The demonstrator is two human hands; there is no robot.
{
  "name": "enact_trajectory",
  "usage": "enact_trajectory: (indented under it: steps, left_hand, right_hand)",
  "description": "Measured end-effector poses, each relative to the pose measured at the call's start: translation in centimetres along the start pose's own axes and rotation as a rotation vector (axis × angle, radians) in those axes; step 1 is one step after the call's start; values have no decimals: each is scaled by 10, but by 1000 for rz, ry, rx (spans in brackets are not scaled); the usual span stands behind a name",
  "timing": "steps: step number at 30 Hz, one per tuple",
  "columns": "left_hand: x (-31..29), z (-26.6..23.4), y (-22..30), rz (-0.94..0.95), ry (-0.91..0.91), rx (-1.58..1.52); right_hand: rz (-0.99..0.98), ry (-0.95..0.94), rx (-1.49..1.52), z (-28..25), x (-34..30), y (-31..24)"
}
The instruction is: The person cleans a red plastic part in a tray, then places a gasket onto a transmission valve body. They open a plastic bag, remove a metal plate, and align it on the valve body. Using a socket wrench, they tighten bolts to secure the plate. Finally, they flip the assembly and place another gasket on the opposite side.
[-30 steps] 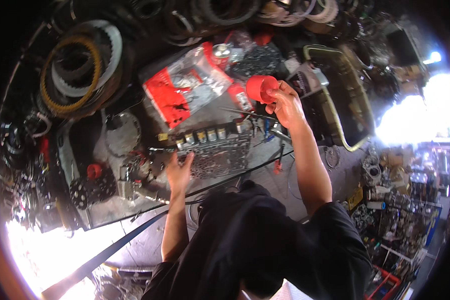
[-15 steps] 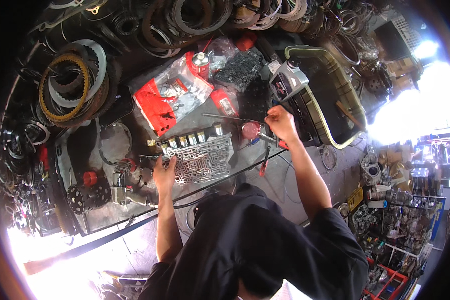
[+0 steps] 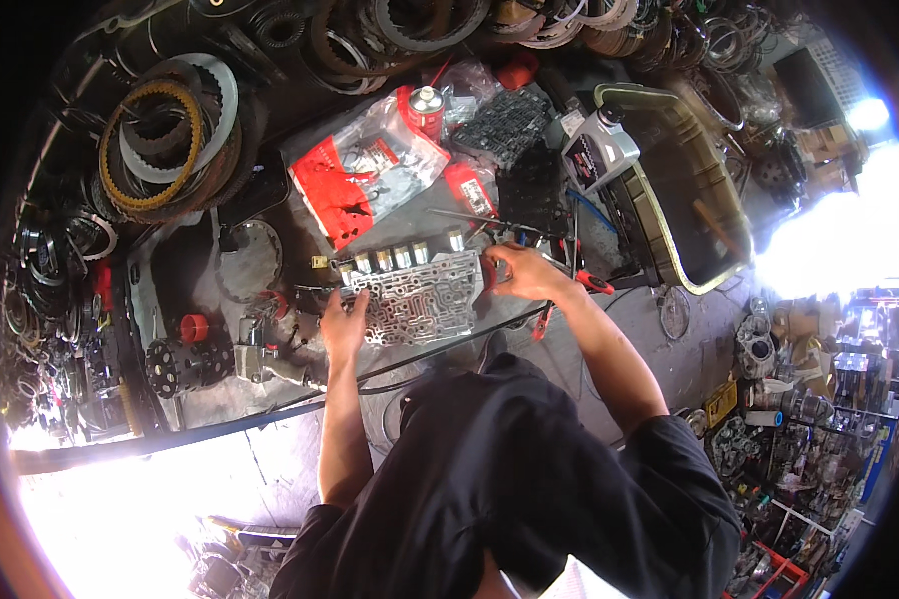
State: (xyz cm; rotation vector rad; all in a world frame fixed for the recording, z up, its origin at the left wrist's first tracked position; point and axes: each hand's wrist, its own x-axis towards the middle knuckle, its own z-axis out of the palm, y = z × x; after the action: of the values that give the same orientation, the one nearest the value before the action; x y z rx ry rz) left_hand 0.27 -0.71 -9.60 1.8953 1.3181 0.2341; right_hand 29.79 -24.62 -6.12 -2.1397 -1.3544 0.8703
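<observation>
The right hand (image 3: 527, 273), apart from the red cup (image 3: 488, 277) half a second ago, is now down low and appears curled round it. The cup has come just beside the metal block (image 3: 422, 299), at its 2 o'clock, so both hands now flank the piece being worked on. The left hand (image 3: 344, 324) stays at the block's 9 o'clock, thumb and fingers parted; whether it grips, I cannot tell. Silver cylinders (image 3: 402, 257) line its 12 o'clock side on the bench (image 3: 402, 222).
</observation>
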Motion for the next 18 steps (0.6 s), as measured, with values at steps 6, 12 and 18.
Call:
enact_trajectory:
  steps: [6,12,18]
  left_hand:
    - [0,-4,-5,-1,-78,26]
    - [-17,-4,-3,121,14,79]
    - [-29,-4,-5,216,46,-4]
  right_hand:
    - [53,26,-93,23,22,15]
    - [320,266,-140,36,27,15]
    - [489,421,301,-9,-14,13]
